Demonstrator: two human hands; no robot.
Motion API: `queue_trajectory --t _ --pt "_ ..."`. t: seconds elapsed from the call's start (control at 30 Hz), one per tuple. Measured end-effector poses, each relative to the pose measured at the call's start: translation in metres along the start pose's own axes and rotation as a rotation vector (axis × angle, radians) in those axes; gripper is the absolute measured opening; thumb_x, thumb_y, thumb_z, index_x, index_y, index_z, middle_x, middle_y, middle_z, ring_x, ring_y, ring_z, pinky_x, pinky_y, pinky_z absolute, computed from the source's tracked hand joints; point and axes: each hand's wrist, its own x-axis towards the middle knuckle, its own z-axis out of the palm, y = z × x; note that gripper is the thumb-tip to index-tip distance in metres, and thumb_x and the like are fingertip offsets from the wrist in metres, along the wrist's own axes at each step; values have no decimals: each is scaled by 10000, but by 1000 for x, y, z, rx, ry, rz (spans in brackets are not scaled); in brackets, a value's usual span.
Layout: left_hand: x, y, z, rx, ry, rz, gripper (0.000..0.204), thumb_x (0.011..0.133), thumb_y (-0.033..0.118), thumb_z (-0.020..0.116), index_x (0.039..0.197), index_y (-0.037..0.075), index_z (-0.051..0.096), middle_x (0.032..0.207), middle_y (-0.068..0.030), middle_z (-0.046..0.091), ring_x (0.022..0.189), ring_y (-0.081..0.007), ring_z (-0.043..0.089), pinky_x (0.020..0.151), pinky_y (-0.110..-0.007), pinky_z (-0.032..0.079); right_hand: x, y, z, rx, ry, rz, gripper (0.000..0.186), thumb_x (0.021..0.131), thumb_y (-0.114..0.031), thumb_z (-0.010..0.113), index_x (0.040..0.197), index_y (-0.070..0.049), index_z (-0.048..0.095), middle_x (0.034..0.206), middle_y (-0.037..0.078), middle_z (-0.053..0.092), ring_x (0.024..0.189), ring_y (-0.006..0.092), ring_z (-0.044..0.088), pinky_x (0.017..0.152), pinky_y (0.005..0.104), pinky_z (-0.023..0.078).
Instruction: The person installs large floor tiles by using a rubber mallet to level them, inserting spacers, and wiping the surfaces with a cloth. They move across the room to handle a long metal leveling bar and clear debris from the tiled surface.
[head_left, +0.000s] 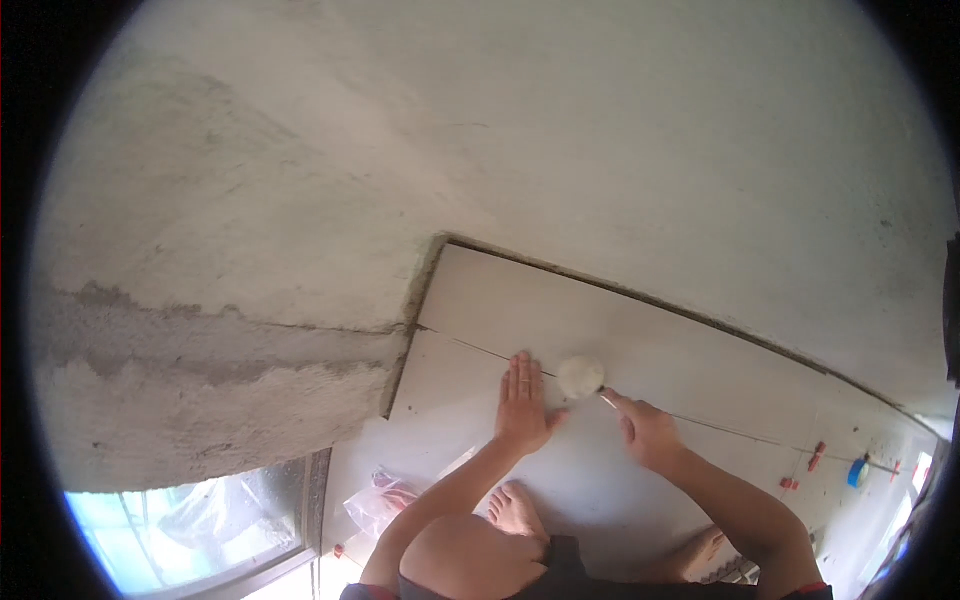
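Pale tiles (pixel 500 290) cover the floor along a bare plaster wall, with a thin seam running between them. My left hand (pixel 523 410) lies flat on the tile, fingers extended across the seam and thumb out. My right hand (pixel 648 430) grips the handle of a mallet with a round cream head (pixel 580 376). The head is just right of my left fingertips, over the seam; whether it touches the tile I cannot tell. My bare foot (pixel 515 505) shows below my left hand.
A clear plastic bag (pixel 380 497) lies at lower left, near a framed glass pane (pixel 210 530). Red clips (pixel 817 455) and a blue tape roll (pixel 858 472) are at right. The rough grey wall (pixel 230 220) borders the tiles behind and at left.
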Motion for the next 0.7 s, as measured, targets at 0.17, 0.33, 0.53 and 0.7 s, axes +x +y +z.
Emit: queue_trajectory --t 0.17,0.33,0.53,0.7 --pt "4 -31 -9 90 51 -35 992 861 571 522 1459 -107 113 1547 -282 58 1445 -414 56 1166 -489 92 7 -1 -7 -98 47 -32 470 856 -20 557 1301 -171 551 727 104 574 611 258 569 595 359 487" --pt "-3 -74 -2 25 251 -125 952 864 572 510 1445 -106 179 1533 -290 125 1433 -423 118 1156 -498 132 33 -41 -9 83 -103 114 450 895 -30 544 1327 -156 537 726 98 561 620 200 553 616 294 473" --pt "3 -66 -4 -50 304 -118 944 860 568 519 1435 -111 202 1527 -290 148 1428 -426 134 1150 -501 153 68 -66 32 138 149 -98 529 845 -5 547 1334 -206 519 777 110 594 664 275 600 622 387 509" --pt "3 -69 -3 -55 328 -144 954 853 578 530 1433 -109 210 1528 -281 156 1429 -418 138 1153 -491 161 95 -76 46 12 11 -12 396 918 -52 527 1307 -126 537 825 149 616 729 309 614 688 380 506"
